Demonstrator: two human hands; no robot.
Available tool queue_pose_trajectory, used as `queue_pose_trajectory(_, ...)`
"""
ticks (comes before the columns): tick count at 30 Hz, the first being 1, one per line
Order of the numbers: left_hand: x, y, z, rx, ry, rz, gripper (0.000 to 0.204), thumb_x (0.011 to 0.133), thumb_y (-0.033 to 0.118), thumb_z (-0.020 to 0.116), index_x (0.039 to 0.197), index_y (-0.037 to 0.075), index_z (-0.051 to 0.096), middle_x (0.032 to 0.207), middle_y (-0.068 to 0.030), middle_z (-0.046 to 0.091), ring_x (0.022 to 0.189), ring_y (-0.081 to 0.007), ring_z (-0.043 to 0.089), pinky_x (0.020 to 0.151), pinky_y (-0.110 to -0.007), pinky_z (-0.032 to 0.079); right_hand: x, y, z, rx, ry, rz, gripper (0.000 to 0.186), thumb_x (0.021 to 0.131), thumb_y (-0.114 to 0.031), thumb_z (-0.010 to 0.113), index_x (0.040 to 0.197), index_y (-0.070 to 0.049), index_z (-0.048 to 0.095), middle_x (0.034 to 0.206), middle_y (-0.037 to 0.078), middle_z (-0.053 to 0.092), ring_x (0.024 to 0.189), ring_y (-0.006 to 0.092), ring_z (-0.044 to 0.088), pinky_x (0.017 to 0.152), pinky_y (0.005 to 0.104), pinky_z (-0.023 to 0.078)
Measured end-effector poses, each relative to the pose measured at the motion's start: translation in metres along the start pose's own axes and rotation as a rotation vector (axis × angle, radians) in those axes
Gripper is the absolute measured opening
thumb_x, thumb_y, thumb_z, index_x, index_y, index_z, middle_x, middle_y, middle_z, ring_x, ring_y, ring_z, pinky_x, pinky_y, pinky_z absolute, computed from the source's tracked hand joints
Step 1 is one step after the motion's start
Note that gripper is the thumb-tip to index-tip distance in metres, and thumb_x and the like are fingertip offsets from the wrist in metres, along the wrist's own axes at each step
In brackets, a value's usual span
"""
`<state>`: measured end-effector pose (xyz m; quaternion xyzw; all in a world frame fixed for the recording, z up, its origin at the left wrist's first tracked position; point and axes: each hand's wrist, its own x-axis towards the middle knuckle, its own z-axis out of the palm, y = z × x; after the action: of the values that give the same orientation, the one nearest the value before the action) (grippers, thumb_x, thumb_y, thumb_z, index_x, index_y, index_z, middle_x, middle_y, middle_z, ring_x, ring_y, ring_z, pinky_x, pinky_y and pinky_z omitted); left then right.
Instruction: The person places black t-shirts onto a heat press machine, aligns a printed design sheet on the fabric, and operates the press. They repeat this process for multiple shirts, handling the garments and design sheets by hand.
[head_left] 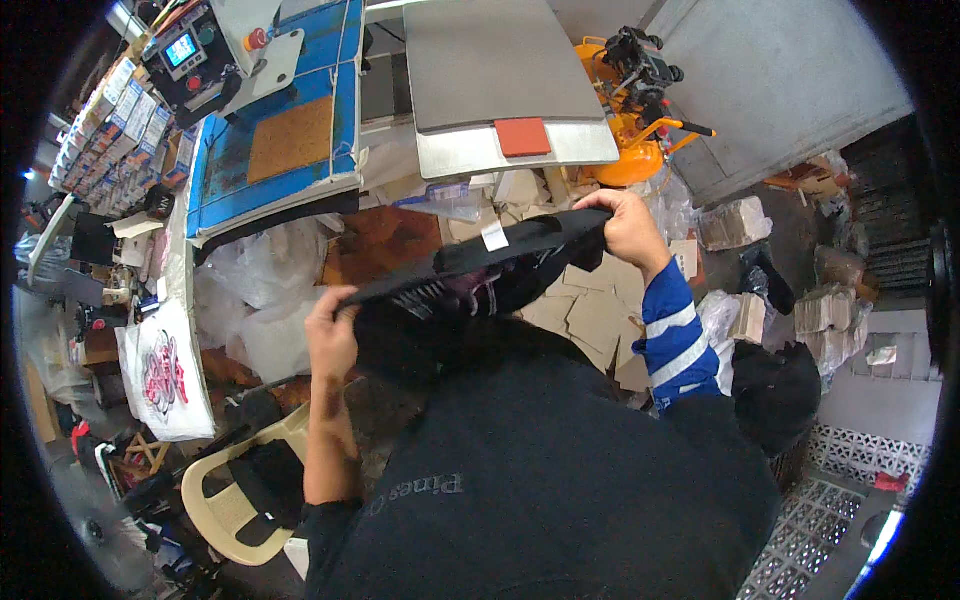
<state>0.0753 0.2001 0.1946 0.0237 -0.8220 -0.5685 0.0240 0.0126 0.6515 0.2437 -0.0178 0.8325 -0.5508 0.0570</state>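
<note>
A black shirt (520, 262) hangs stretched between my two hands in front of my body. My left hand (332, 338) is closed on its left end, and my right hand (632, 232) pinches the upper right end, somewhat higher. A small white tag (494, 236) shows on the upper edge of the cloth. Part of a pale and pinkish print is visible in the folds below it; the rest of the print is hidden. My right forearm wears a blue sleeve with white stripes (680, 345).
Ahead lies a grey flat platen (500, 65) with a red pad (523, 138) at its near edge. Left of it is a blue worktable (225, 160) bearing a brown board (292, 140) and a control box. An orange compressor (625, 150) stands right. Cardboard pieces (590, 330) cover the floor; a cream chair (200, 500) stands lower left.
</note>
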Motion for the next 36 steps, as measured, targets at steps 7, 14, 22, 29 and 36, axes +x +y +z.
queue_pose_trajectory(7, 0.091, 0.062, 0.113, -0.198, -0.229, 0.237, 0.022, 0.093, 0.017, 0.062, 0.101, 0.0, 0.072, 0.099, -0.0132, 0.074, 0.086, -0.025, 0.07, 0.08, -0.037, 0.054, 0.052, 0.037, 0.014, -0.587, 0.318, -0.235, 0.025, 0.082, -0.023, 0.077, 0.097, -0.003, 0.071, 0.092, 0.018, 0.07, 0.083, 0.0352, 0.069, 0.075, 0.0416, 0.055)
queue_pose_trajectory(14, 0.19, 0.074, 0.243, 0.608, -0.22, 0.334, 0.029, 0.086, 0.021, 0.074, 0.108, 0.005, 0.066, 0.107, -0.0165, 0.068, 0.093, -0.0377, 0.07, 0.08, -0.047, 0.057, 0.131, 0.068, 0.011, -0.788, 0.21, -0.221, 0.028, 0.085, -0.022, 0.073, 0.11, -0.009, 0.069, 0.104, 0.015, 0.068, 0.091, 0.0366, 0.069, 0.079, 0.0459, 0.057)
queue_pose_trajectory(22, 0.203, 0.051, 0.276, 0.602, -0.173, 0.386, 0.019, 0.087, 0.017, 0.071, 0.1, 0.006, 0.063, 0.1, -0.0116, 0.069, 0.076, -0.0339, 0.071, 0.061, -0.044, 0.057, 0.146, 0.071, 0.002, -0.621, 0.048, -0.12, 0.024, 0.084, -0.016, 0.071, 0.106, -0.007, 0.068, 0.104, 0.012, 0.069, 0.09, 0.0354, 0.07, 0.077, 0.0433, 0.058)
queue_pose_trajectory(29, 0.207, 0.056, 0.279, 0.566, -0.135, 0.42, 0.016, 0.085, 0.013, 0.074, 0.096, 0.008, 0.064, 0.099, -0.0084, 0.07, 0.073, -0.03, 0.07, 0.059, -0.04, 0.057, 0.155, 0.078, -0.004, -0.504, 0.07, -0.167, 0.023, 0.082, -0.009, 0.072, 0.104, -0.006, 0.068, 0.103, 0.012, 0.07, 0.091, 0.0339, 0.07, 0.079, 0.0411, 0.057)
queue_pose_trajectory(36, 0.211, 0.054, 0.279, 0.558, -0.133, 0.436, 0.018, 0.084, 0.014, 0.075, 0.096, 0.007, 0.062, 0.096, -0.0086, 0.067, 0.069, -0.0303, 0.069, 0.057, -0.04, 0.056, 0.157, 0.077, 0.0, -0.561, 0.068, -0.146, 0.025, 0.08, -0.006, 0.073, 0.105, -0.006, 0.068, 0.105, 0.012, 0.069, 0.092, 0.0335, 0.07, 0.078, 0.0413, 0.057)
